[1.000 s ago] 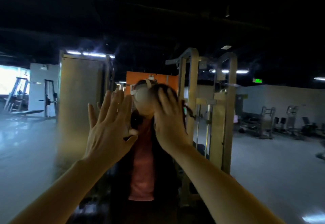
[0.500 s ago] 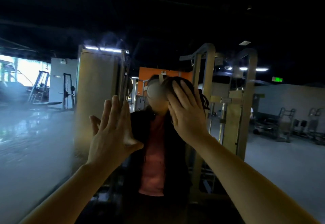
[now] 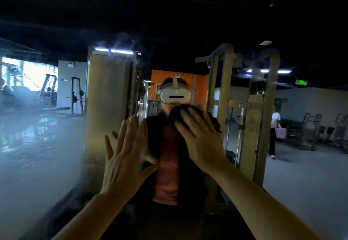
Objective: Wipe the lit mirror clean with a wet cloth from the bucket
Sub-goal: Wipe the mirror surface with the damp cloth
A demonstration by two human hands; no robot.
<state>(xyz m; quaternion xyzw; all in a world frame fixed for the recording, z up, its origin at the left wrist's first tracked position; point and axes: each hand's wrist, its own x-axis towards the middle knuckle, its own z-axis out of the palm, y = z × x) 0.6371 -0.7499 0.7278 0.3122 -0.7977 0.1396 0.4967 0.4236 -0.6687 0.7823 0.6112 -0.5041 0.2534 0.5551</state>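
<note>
Lower now, right hand (image 3: 202, 141) presses cloth (image 3: 190, 115) on mirror (image 3: 37, 155); left hand (image 3: 126, 156) flat.

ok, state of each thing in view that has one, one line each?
mirror: hazy and smeared on the left part, clearer on the right
cloth: dark, pressed flat to the glass
right hand: fingers straight, pressing the cloth
left hand: fingers straight, flat against the mirror

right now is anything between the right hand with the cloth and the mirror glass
Nothing visible does. The right hand presses the dark cloth flat against the mirror, with only the cloth between palm and glass. The left hand lies open on the glass beside it, apart.
</note>
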